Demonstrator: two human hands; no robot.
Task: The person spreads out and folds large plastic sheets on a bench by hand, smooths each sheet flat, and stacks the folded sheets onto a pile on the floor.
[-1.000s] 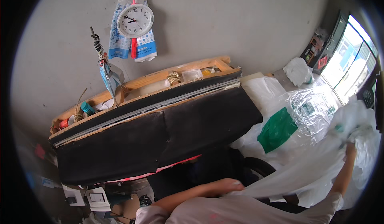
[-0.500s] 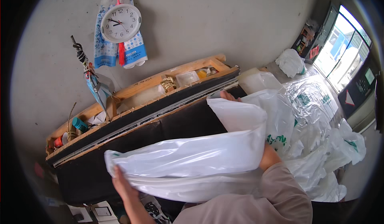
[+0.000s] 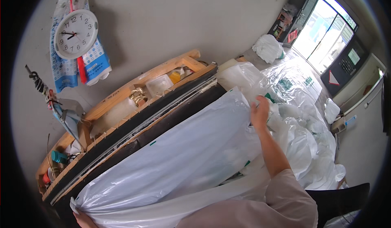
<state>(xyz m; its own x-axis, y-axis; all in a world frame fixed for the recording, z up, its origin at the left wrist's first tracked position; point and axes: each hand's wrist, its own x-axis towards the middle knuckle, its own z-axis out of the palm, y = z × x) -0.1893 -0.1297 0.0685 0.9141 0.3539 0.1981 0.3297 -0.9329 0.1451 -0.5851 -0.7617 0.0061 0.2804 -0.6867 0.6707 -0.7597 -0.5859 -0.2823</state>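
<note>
A long white plastic bag (image 3: 163,150) with small green marks lies spread slantwise across the dark tabletop (image 3: 140,144). At the lower left, my left hand (image 3: 83,220) is closed on its gathered corner, and folds fan out from there. My right hand (image 3: 260,112) is beside the bag's far right end, fingers bent and apart, with nothing visible in them. Whether it touches the bag's edge, I cannot tell. Loose white plastic hangs in folds along the near side, against my body.
Behind the tabletop runs a long black bar (image 3: 163,102) beside a wooden tray (image 3: 99,110) holding gold wire, a clear box and a teal cap. Crumpled plastic bags (image 3: 297,138) heap at the right. A clock (image 3: 76,34) hangs on the wall; a glass door stands far right.
The bag, folded over between my hands before, is now stretched flat across the table. My left hand moved down and left; my right hand came out from behind the plastic. The view turned right.
</note>
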